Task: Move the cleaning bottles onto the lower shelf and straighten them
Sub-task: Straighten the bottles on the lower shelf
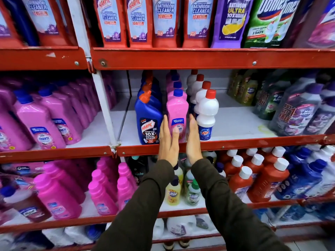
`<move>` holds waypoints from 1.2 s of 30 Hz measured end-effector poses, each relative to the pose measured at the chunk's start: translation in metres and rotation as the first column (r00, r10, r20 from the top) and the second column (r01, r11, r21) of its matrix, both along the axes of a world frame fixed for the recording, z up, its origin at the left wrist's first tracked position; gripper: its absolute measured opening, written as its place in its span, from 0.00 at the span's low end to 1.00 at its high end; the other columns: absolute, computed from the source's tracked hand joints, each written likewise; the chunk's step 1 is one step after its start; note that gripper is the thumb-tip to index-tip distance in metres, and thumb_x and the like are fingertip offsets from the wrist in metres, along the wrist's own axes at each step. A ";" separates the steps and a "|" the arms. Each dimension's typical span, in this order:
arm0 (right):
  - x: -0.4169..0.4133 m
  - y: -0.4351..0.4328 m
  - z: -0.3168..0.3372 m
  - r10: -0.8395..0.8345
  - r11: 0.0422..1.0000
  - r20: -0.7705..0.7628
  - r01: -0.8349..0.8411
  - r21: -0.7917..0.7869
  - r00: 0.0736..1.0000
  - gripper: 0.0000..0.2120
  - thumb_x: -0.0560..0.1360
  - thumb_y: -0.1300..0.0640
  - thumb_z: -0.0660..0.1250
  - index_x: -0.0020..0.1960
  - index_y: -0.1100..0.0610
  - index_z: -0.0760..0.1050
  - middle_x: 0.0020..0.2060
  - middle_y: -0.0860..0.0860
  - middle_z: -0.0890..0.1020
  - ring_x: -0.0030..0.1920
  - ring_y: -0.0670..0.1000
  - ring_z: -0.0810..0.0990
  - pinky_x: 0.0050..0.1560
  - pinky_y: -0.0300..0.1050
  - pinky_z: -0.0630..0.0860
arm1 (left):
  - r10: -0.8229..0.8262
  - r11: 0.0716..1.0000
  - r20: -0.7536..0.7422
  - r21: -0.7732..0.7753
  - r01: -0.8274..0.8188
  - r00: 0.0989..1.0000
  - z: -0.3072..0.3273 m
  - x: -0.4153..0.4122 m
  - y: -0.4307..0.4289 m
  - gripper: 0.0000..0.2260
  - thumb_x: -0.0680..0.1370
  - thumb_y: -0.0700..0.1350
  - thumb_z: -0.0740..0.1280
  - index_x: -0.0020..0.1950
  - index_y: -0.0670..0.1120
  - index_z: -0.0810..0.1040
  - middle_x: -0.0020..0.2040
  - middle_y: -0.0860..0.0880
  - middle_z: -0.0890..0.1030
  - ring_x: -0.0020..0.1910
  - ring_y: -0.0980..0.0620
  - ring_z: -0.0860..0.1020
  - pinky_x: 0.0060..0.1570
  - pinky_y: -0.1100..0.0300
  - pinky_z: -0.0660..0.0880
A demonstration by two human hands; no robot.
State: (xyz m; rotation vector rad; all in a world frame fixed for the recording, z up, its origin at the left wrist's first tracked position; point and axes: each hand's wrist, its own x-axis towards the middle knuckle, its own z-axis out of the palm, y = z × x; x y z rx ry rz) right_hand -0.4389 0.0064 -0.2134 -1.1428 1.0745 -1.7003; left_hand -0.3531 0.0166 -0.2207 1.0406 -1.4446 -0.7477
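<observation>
A pink bottle with a blue cap (177,109) stands at the front of a row on the middle shelf (235,124). My left hand (168,142) lies flat against its left side, thumb across the label. My right hand (193,140) is flat along its right side, fingers straight. The two palms bracket the bottle; neither is curled around it. To its left stands a row of blue Harpic bottles (148,122). A row of white bottles with red caps (206,115) stands to its right.
Red Harpic bathroom cleaner bottles (139,20) fill the top shelf. Pink bottles (41,122) crowd the left bay. Grey and green bottles (297,113) stand at the right of the middle shelf. The lower shelf (181,208) holds pink, yellow, green, red and blue bottles.
</observation>
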 end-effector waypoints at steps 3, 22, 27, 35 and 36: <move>-0.010 -0.005 0.001 0.085 0.995 -0.022 -0.084 0.049 0.996 0.23 0.85 0.43 0.52 0.77 0.49 0.67 0.68 0.49 0.79 0.65 0.44 0.80 0.63 0.41 0.79 | -0.033 0.984 -0.112 0.172 0.052 0.993 0.001 -0.010 -0.005 0.37 0.78 0.69 0.50 0.83 0.57 0.45 0.85 0.51 0.51 0.83 0.52 0.53 0.82 0.44 0.54; -0.028 0.008 -0.005 0.110 0.994 -0.091 -0.109 0.011 0.990 0.26 0.80 0.36 0.55 0.75 0.45 0.70 0.65 0.39 0.79 0.63 0.36 0.79 0.54 0.29 0.77 | 0.034 0.995 -0.045 0.091 -0.030 0.998 0.000 -0.015 -0.010 0.32 0.80 0.67 0.49 0.83 0.58 0.51 0.83 0.50 0.59 0.80 0.52 0.61 0.79 0.44 0.62; -0.049 0.026 -0.015 -0.233 0.960 -0.030 0.225 -0.165 0.972 0.17 0.80 0.39 0.59 0.57 0.48 0.80 0.51 0.43 0.85 0.55 0.44 0.83 0.54 0.35 0.78 | 0.267 0.932 -0.064 -0.238 -0.275 0.962 -0.009 -0.032 0.005 0.26 0.84 0.57 0.53 0.80 0.48 0.62 0.77 0.50 0.64 0.74 0.60 0.64 0.73 0.58 0.68; -0.094 0.005 -0.005 -0.101 0.995 -0.018 0.101 0.012 0.995 0.21 0.87 0.46 0.50 0.78 0.50 0.64 0.66 0.38 0.71 0.61 0.30 0.74 0.53 0.24 0.72 | -0.106 0.994 -0.069 0.000 0.106 0.992 0.004 -0.087 -0.002 0.26 0.84 0.61 0.49 0.81 0.54 0.57 0.82 0.52 0.59 0.81 0.54 0.58 0.80 0.52 0.57; -0.097 0.004 -0.003 -0.047 0.998 -0.021 0.047 0.042 0.999 0.22 0.87 0.45 0.49 0.78 0.50 0.64 0.65 0.38 0.72 0.59 0.31 0.75 0.51 0.24 0.72 | -0.115 0.988 -0.149 0.084 0.129 0.982 0.008 -0.094 -0.005 0.26 0.85 0.60 0.49 0.82 0.53 0.55 0.83 0.50 0.58 0.82 0.52 0.57 0.81 0.49 0.57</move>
